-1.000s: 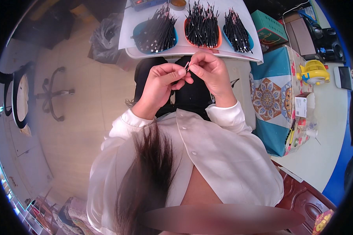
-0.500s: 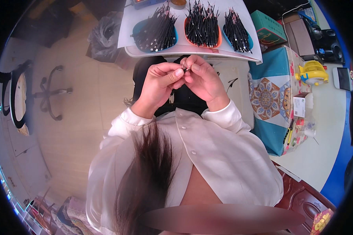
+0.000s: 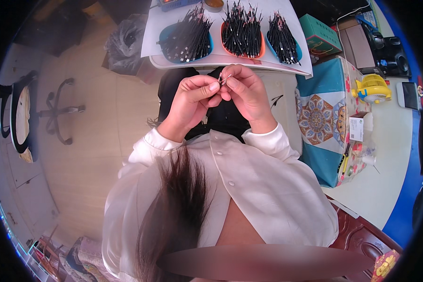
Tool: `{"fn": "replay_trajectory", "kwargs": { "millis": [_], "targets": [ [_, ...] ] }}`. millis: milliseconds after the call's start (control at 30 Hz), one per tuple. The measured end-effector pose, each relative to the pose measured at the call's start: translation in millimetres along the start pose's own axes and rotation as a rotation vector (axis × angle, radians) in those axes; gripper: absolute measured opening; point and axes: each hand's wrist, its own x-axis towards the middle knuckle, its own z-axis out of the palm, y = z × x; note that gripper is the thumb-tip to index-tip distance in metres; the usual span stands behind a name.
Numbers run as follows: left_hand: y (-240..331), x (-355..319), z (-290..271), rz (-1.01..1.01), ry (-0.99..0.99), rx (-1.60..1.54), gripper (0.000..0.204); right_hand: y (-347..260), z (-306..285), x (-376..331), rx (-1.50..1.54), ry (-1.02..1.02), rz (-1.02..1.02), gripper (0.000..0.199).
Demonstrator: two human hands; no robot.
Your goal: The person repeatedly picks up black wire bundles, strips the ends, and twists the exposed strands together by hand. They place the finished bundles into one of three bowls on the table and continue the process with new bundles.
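Note:
My left hand [image 3: 191, 99] and my right hand [image 3: 249, 99] meet above my lap, just short of the table edge. Thumb and fingers of each are pinched together on a short black cable [image 3: 221, 82], whose thin wire ends show between the fingertips. Most of that cable is hidden by the fingers. Beyond my hands, a blue tray [image 3: 164, 38] at the left, an orange tray [image 3: 263, 50] in the middle and a smaller blue tray [image 3: 299, 50] at the right hold bundles of black cables with reddish wire ends and small metal plugs.
The white table [image 3: 157, 61] carries the trays and a small round bowl [image 3: 214, 4]. A cardboard box with a grey plastic bag [image 3: 122, 40] stands left of it. At my right are a patterned cloth [image 3: 317, 120], a yellow fan [image 3: 372, 88] and a green box [image 3: 318, 34].
The fingers of my right hand have shifted slightly at the cable, and its light wire ends now show more clearly. My left hand stays almost where it was.

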Motion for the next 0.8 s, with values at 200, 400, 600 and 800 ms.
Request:
{"fn": "replay_trajectory", "kwargs": {
  "millis": [200,400,600,800],
  "targets": [
    [-0.3,0.8,-1.7,0.008,-0.014,-0.026,0.014,1.2,3.4,1.7,0.281,-0.024,0.094,0.011],
    [2.0,-1.1,-1.0,-0.019,0.008,0.018,0.014,-9.7,5.8,-3.9,-0.112,0.039,-0.055,0.011],
    [2.0,-2.1,4.0,0.029,0.024,0.093,0.013,-12.4,8.4,-5.1,-0.151,0.100,-0.066,0.011],
    [3.1,-4.9,6.4,0.005,0.056,0.234,0.014,-18.1,-1.0,-2.3,-0.072,0.010,0.107,0.010]
  ]
}}
